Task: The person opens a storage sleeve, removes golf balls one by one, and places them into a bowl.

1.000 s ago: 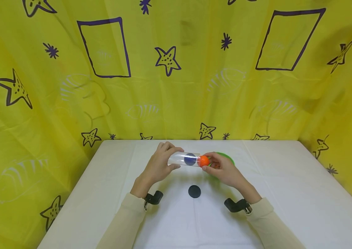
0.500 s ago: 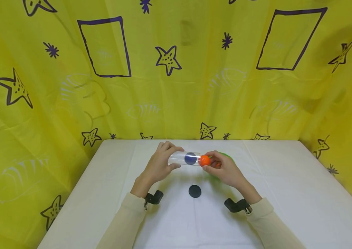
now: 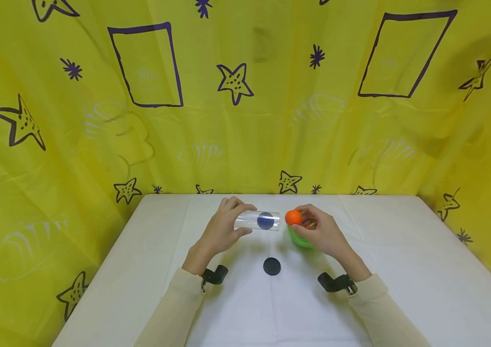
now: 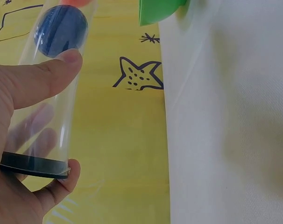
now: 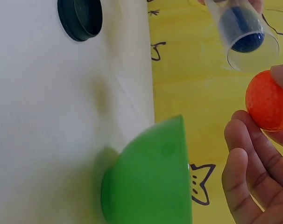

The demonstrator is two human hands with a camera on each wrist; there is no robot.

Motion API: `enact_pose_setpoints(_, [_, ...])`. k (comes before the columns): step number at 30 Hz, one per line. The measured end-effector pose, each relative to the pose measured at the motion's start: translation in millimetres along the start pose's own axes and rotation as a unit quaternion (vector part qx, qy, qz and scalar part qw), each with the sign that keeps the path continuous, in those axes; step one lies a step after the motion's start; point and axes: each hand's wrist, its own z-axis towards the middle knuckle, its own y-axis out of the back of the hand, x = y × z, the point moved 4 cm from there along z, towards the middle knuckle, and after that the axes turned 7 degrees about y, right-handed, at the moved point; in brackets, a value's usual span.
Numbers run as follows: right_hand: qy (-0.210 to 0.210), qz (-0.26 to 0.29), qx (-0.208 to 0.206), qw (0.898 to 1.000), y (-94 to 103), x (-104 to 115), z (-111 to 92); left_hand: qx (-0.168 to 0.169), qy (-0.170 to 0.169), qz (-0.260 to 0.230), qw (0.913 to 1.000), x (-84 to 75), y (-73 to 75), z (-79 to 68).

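My left hand grips a clear plastic tube held sideways above the table, thumb on one side and fingers on the other. Inside, close to the uncapped right end, sits a dark blue ball. A black cap closes the tube's other end. My right hand pinches an orange golf ball with a dimpled surface between thumb and fingertips. The ball is just right of the tube's mouth, with a small gap between them. Below the right hand stands a green bowl, partly hidden by it.
A loose black cap lies on the white table in front of the hands, its hollow side showing in the right wrist view. Orange pieces show at the bowl's opening. Yellow patterned curtain hangs behind and at both sides.
The right hand has drawn the orange golf ball from the tube's mouth to the right and slightly up, over the bowl's edge. The left hand, tube and blue ball have hardly moved.
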Motion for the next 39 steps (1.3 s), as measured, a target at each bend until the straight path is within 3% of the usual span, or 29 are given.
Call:
enact_pose_setpoints(12, [-0.039, -0.016, -0.014, 0.999, 20.4, -15, 0, 0.003, 0.003, -0.006, 1.0000, 0.7, 0.4, 0.1])
enact_pose_setpoints(22, [-0.047, -0.033, -0.021, 0.998, 35.3, -25, -1, 0.006, 0.009, -0.015, 0.9998, 1.6, 0.9, 0.0])
enact_pose_setpoints(39, [-0.070, -0.067, 0.004, 0.995, 48.3, -49, -7, -0.001, 0.009, -0.019, 0.9998, 0.8, 1.9, -0.2])
